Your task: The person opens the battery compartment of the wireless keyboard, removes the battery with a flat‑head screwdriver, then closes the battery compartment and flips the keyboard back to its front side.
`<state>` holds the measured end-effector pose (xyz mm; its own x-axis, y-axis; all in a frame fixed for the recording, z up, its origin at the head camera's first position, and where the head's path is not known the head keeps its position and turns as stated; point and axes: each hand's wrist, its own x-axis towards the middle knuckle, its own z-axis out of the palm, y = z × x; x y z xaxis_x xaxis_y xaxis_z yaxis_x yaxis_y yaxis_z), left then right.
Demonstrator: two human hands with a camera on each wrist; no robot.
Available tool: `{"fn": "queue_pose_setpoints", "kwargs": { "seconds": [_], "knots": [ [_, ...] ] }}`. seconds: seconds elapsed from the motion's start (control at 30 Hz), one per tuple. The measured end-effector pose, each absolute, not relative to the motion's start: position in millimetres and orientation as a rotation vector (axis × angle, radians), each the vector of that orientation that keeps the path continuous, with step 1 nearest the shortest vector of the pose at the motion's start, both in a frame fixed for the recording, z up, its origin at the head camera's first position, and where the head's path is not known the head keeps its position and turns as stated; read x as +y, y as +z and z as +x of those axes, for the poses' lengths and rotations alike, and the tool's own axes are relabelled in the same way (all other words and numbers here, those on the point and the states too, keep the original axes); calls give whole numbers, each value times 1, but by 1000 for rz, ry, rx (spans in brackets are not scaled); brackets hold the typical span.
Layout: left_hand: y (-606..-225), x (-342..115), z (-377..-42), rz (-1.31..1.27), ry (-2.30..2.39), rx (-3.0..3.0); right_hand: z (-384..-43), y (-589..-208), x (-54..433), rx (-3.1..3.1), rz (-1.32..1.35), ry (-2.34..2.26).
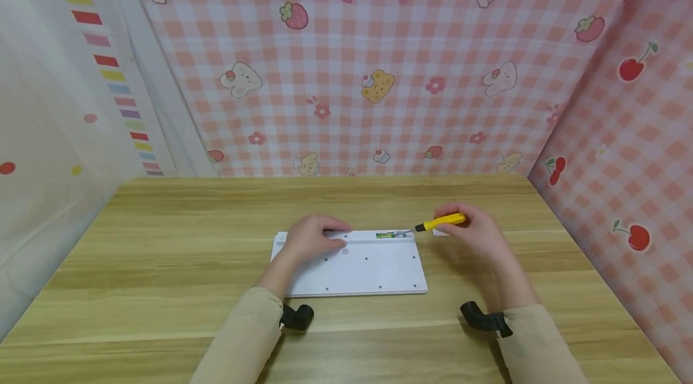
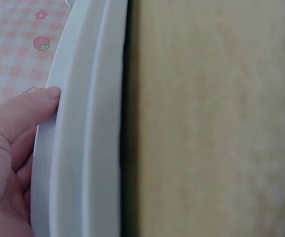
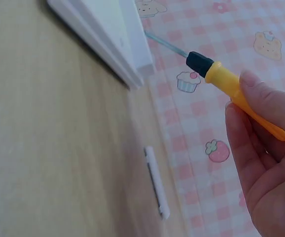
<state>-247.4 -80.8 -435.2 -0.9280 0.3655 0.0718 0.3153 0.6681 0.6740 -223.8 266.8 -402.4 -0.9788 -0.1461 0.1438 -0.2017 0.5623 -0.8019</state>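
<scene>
A white keyboard (image 1: 373,269) lies face down on the table, its underside dotted with small dark screw spots. Along its raised back ridge, a slot with green batteries (image 1: 385,235) shows. My left hand (image 1: 311,236) grips the ridge at the left, thumb on the near side and fingers over the far side. With thumb and fingers, my right hand (image 3: 268,133) pinches the yellow handle of a screwdriver (image 3: 226,84). Its metal shaft points left, the tip at the batteries in the head view; the right wrist view hides whether it touches them.
A small white cover strip (image 3: 156,182) lies on the table right of the keyboard, partly behind my right hand in the head view. The wooden table (image 1: 162,251) meets pink checked cloth (image 1: 346,71) at the back and right.
</scene>
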Motion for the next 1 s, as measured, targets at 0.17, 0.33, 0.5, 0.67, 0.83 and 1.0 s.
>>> {"fn": "queue_pose_setpoints", "kwargs": {
  "seconds": [0.17,0.33,0.5,0.67,0.83,1.0],
  "knots": [
    [-436,-81,-248,560,1115,2800,-226,-396,261,-2693,316,1432],
    [-436,-81,-248,559,1112,2798,-231,-394,253,-2645,323,1447],
    [-437,-81,-248,562,1111,2798,-235,-394,242,-2562,407,1460],
    [-438,-81,-249,571,1112,2802,-237,-391,233,-2529,477,1454],
    [-438,-82,-249,567,1121,2797,-235,-387,227,-2555,497,1421],
    [-438,-81,-250,572,1118,2797,-233,-384,219,-2569,531,1359]
  ]
}}
